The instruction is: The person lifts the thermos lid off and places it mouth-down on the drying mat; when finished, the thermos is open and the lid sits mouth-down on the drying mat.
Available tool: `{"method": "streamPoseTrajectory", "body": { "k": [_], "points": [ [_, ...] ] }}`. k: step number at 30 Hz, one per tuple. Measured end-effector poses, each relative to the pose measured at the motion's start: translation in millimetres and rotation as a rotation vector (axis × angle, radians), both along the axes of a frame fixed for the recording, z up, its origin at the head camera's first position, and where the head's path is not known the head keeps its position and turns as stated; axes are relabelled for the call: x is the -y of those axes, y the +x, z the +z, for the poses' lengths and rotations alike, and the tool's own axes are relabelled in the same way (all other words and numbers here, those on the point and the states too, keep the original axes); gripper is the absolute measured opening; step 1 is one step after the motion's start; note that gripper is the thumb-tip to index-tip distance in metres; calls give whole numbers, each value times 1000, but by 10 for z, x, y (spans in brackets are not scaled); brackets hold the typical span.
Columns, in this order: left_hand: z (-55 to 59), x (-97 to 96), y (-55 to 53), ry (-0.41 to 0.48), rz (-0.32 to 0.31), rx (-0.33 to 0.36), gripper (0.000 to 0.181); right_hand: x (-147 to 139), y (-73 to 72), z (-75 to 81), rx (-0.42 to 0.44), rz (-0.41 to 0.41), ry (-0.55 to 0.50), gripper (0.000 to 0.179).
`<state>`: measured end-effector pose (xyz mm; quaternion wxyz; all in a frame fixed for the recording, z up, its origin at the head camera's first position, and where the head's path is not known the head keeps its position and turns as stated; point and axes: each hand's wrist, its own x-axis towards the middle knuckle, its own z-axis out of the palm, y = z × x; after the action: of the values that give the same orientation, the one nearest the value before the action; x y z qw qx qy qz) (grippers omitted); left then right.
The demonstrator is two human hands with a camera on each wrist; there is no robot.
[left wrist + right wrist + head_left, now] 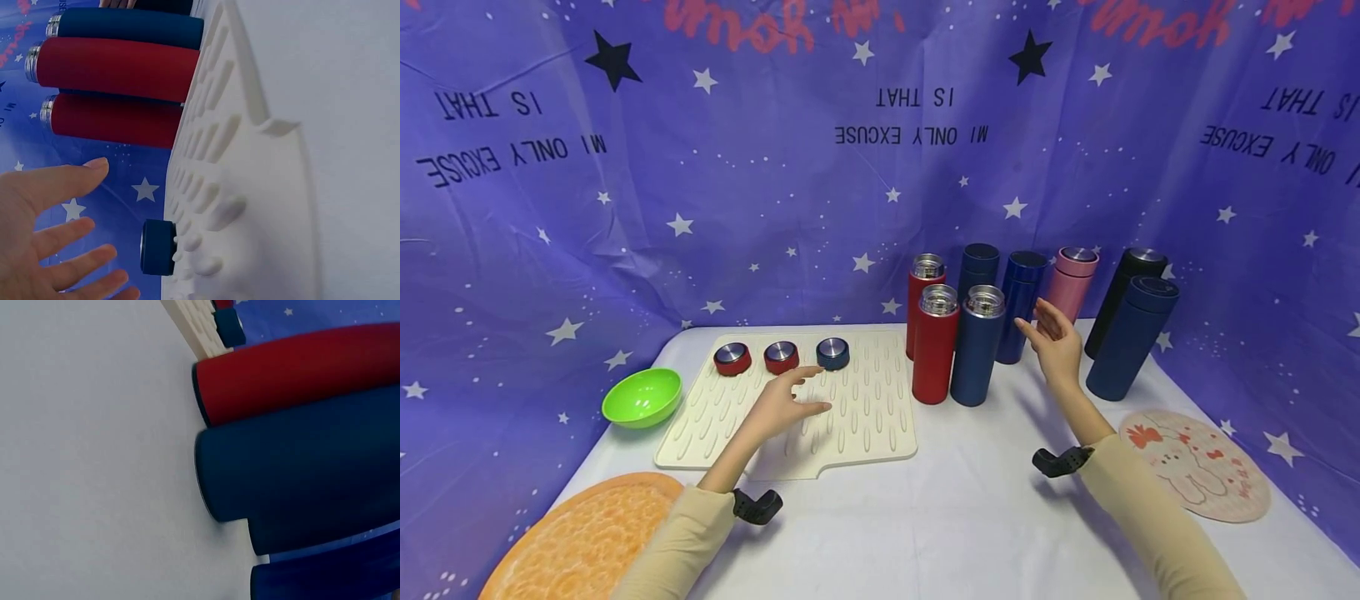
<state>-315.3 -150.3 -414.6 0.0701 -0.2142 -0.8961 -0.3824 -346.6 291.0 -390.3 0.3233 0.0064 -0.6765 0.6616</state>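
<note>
Over the cream drying mat (865, 446), my left hand (781, 404) hovers with fingers spread and nothing in them. Close beyond its fingertips sits a blue flask lid (832, 354), steel top up; two red lids (732, 359) stand in line to its left. My right hand (1057, 346) is raised, thumb and fingers apart and holding nothing, in front of the pink flask (1072, 279) and beside the glossy blue flask (1022, 308). To its left stand an uncapped matte blue flask (976, 350) and two uncapped red flasks (934, 354), steel necks showing.
Behind them is a capped dark blue flask (979, 265). At the right stand a black flask (1120, 292) and another capped blue flask (1131, 342), near a round rabbit-print mat (1202, 467). A green bowl (642, 400) and an orange round mat (587, 542) lie left.
</note>
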Motion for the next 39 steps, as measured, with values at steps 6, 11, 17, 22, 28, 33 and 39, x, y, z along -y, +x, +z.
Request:
{"method": "streamPoseTrajectory", "body": {
  "k": [6,11,17,22,28,33,39],
  "points": [
    [-88,52,134,-26,52,13,63,-68,-188,-60,43,-55,34,61],
    [-161,104,204,-35,62,22,63,-81,-290,-42,34,-84,59,62],
    [-177,134,252,-58,66,19,65,-106,-421,-17,-11,-96,48,65],
    [-226,144,244,-88,78,24,65,-115,-506,-26,18,-106,51,69],
    [-298,146,226,-100,102,52,68,-122,-582,-68,32,-116,50,74],
    [-309,146,223,-97,113,66,68,-132,-625,-93,20,-121,62,75],
    [-328,137,229,-92,100,66,65,-129,-618,-101,35,-125,89,75]
  ]
}}
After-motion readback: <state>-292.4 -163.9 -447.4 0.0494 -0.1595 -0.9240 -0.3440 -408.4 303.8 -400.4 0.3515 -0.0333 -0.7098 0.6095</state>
